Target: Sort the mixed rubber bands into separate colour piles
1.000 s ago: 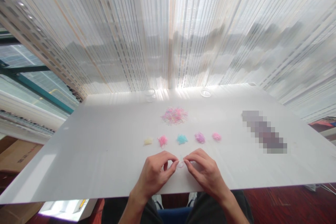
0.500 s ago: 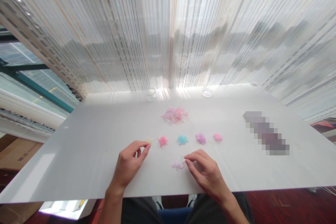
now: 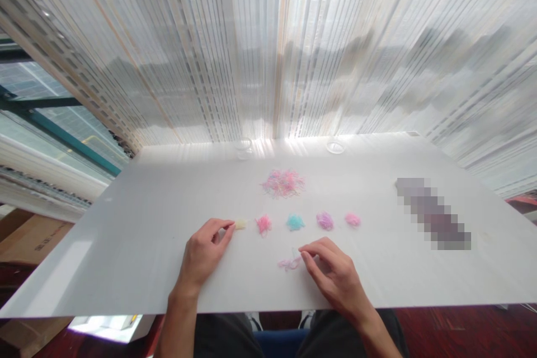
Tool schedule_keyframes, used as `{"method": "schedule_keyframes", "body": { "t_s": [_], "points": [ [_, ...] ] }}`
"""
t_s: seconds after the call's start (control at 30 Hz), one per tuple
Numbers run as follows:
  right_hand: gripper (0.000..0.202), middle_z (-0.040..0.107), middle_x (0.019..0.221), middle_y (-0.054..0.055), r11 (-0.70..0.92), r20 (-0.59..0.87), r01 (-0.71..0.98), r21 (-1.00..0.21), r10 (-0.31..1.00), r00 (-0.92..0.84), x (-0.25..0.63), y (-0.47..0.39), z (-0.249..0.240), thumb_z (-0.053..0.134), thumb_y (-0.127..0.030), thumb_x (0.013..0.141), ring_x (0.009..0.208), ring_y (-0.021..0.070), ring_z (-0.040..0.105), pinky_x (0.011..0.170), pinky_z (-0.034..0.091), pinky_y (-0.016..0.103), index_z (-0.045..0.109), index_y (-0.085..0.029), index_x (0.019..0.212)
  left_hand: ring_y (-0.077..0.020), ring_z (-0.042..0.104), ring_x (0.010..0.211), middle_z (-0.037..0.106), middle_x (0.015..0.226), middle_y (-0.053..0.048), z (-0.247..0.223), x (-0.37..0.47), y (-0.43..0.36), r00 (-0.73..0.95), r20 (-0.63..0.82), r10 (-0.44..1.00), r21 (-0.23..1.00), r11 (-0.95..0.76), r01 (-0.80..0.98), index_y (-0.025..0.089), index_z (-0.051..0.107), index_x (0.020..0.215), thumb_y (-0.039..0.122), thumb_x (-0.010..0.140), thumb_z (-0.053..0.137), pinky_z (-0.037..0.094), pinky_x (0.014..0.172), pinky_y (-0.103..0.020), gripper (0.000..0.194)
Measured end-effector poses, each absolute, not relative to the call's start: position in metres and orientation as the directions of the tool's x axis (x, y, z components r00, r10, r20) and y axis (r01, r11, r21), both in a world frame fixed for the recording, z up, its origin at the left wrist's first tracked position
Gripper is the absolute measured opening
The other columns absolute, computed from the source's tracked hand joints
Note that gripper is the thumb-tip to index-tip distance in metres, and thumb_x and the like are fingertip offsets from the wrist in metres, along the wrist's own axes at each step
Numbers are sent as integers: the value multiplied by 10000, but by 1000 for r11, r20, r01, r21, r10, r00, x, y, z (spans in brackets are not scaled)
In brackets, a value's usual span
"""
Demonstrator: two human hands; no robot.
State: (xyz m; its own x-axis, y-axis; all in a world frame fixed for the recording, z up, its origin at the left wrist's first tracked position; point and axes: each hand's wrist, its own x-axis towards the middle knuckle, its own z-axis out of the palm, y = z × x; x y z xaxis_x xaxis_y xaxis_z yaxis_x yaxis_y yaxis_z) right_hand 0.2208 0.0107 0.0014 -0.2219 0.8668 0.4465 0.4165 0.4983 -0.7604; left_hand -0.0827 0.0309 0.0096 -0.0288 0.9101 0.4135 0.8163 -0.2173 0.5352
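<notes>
Pinched together, the thumb and index finger of my left hand [image 3: 207, 249] touch the left edge of a small pale yellow pile of rubber bands [image 3: 240, 225]; whatever lies between the fingertips is too small to make out. My right hand [image 3: 333, 274] pinches a thin pale bluish rubber band [image 3: 295, 253] just above a loose lilac-pink clump of bands [image 3: 288, 264]. To the right of the yellow pile, in a row, lie a coral-pink pile [image 3: 264, 225], a turquoise pile [image 3: 295, 222], a purple pile [image 3: 325, 221] and a pink pile [image 3: 353, 219].
Behind the row, a larger mixed-colour heap [image 3: 283, 183] lies on the white table [image 3: 146, 257]. Two clear round dishes or lids [image 3: 335, 147] stand at the back edge near the blinds. A blurred-out dark object [image 3: 434, 213] lies at the right.
My left fingertips have drawn slightly left, showing more of the yellow pile. My right hand stays by the lilac-pink clump, still pinching. The whole view has shifted a little.
</notes>
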Motion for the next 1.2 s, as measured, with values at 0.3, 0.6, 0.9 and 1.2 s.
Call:
{"method": "schedule_keyframes", "body": {
  "t_s": [0.3, 0.6, 0.9, 1.2],
  "points": [
    [155, 709, 834, 23, 447, 486, 463, -765, 873, -41, 221, 14, 2, 588, -159, 980, 715, 163, 645, 647, 529, 269, 720, -228, 1022, -92, 538, 552, 737, 984, -18, 23, -30, 5, 227, 433, 872, 544, -454, 705, 218, 710, 1131, 255, 1003, 620, 513, 602, -220, 160],
    [176, 722, 896, 39, 452, 470, 448, -771, 879, -79, 220, 13, 0, 576, -122, 963, 807, 174, 678, 674, 535, 259, 715, -227, 990, -212, 689, 784, 722, 960, -27, 7, 12, 1, 394, 285, 873, 485, -487, 727, 250, 733, 1067, 199, 890, 757, 550, 726, -329, 186],
    [181, 711, 900, 32, 450, 453, 434, -780, 885, -103, 221, 12, 0, 582, -121, 962, 797, 165, 666, 677, 534, 248, 718, -233, 1006, -171, 678, 774, 718, 909, -18, 11, 11, 4, 364, 317, 876, 592, -483, 645, 238, 746, 982, 182, 979, 628, 517, 707, -267, 131],
    [127, 703, 885, 36, 477, 443, 413, -776, 878, -180, 221, 10, 6, 622, -162, 971, 814, 175, 679, 749, 573, 281, 720, -226, 1020, -115, 578, 625, 758, 891, -13, 13, 19, 7, 294, 204, 934, 821, -326, 469, 218, 745, 990, 281, 1006, 620, 502, 615, -215, 140]
  ]
}}
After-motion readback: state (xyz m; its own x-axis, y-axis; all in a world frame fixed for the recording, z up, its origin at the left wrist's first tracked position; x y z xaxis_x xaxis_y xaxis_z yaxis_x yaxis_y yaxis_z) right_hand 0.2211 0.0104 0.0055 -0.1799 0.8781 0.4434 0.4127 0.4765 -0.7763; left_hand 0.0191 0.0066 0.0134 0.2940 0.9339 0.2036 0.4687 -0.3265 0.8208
